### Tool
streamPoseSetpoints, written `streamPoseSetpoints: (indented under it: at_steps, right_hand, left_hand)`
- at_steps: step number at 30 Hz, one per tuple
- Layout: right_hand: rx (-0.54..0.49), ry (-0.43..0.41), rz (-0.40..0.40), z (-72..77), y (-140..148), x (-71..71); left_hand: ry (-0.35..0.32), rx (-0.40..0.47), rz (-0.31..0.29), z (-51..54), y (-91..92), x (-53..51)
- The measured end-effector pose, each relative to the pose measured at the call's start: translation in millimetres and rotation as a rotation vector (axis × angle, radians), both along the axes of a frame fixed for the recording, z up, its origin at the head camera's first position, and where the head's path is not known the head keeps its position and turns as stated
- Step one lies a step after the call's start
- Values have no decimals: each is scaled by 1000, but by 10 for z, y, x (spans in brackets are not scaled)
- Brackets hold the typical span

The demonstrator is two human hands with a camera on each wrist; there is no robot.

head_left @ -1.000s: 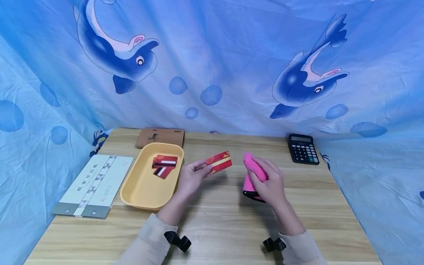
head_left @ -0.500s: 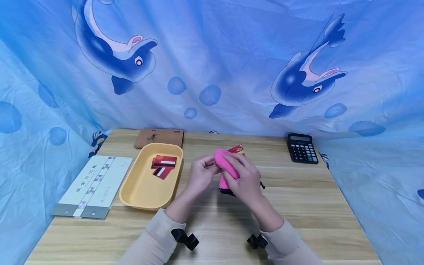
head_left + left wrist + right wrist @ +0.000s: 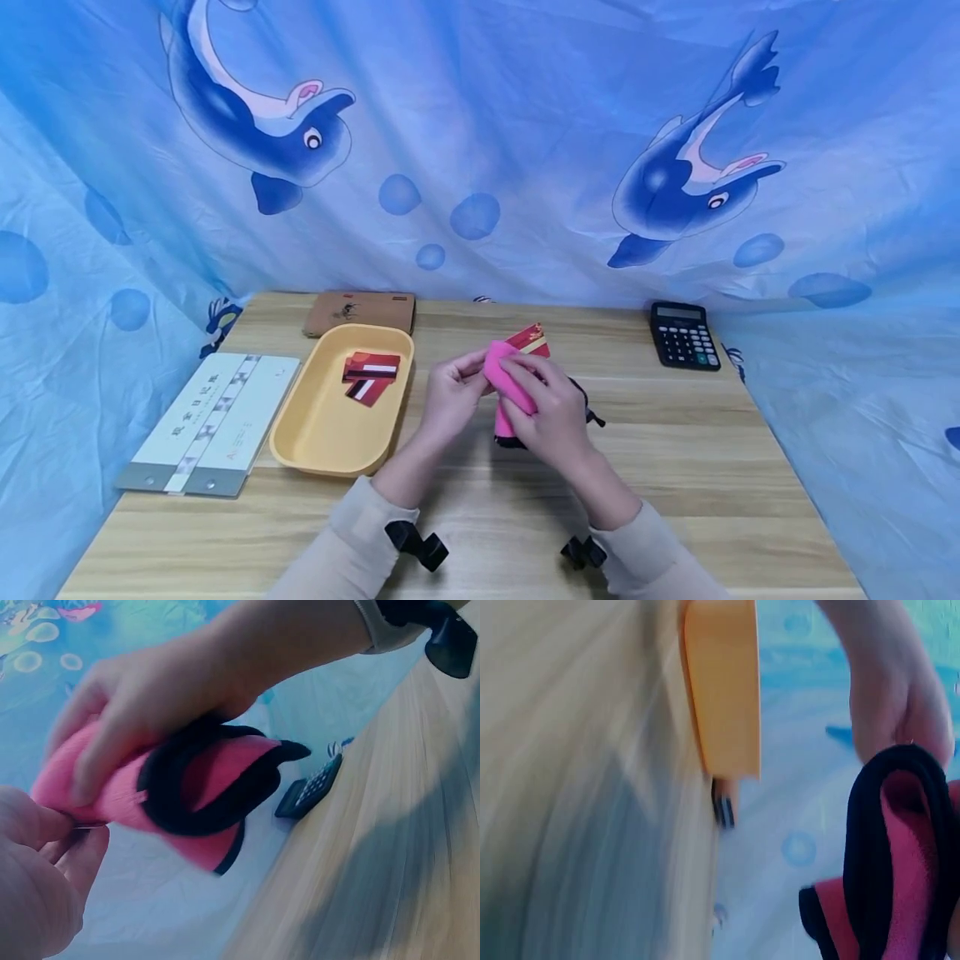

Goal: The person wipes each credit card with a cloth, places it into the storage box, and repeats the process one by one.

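Note:
In the head view, my left hand [image 3: 452, 393] pinches a red card with a gold stripe [image 3: 534, 340] by its near end. Only the card's far end shows past a folded pink cloth with black edging [image 3: 504, 375], which covers the middle of it. My right hand [image 3: 551, 408] grips that cloth, thumb on the near side, fingers over the top. Both hands are close together above the table. From the left wrist, a thin card edge [image 3: 90, 825] shows between my left fingertips and the cloth. The right wrist view shows the cloth's black-edged fold [image 3: 911, 862] hanging open.
A yellow tray [image 3: 330, 454] left of my hands holds several red cards [image 3: 371, 375]. Left of it lies a white ledger book [image 3: 213, 412]; a brown wallet [image 3: 360, 312] lies behind. A black calculator [image 3: 684, 336] sits at the back right of the wooden table [image 3: 712, 475].
The right hand has moved left with the cloth, and the left hand has brought the card against it. The cloth now wraps over the card. In the last half second both hands barely shift.

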State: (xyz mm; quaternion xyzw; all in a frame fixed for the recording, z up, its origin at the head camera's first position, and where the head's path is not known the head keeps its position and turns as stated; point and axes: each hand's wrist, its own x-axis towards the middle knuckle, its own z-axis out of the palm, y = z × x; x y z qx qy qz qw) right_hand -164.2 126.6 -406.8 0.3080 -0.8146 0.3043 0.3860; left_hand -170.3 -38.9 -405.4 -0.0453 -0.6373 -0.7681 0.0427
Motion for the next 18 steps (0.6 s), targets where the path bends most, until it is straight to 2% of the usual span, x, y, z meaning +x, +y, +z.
streamPoseSetpoints:
  at_steps: [5, 8, 12, 18]
  right_hand:
    - [-89, -66, -148, -55, 192, -117]
    - [-107, -111, -217, -68, 327, -164]
    - [-117, -139, -243, -75, 433, -190]
    - [-143, -168, -252, -95, 487, -172]
  left_hand:
    - [-42, -26, 10, 14, -71, 33]
    - [-57, -33, 9, 20, -90, 36]
    - [-75, 14, 46, 10, -102, 14]
    - [-67, 115, 133, -26, -123, -37]
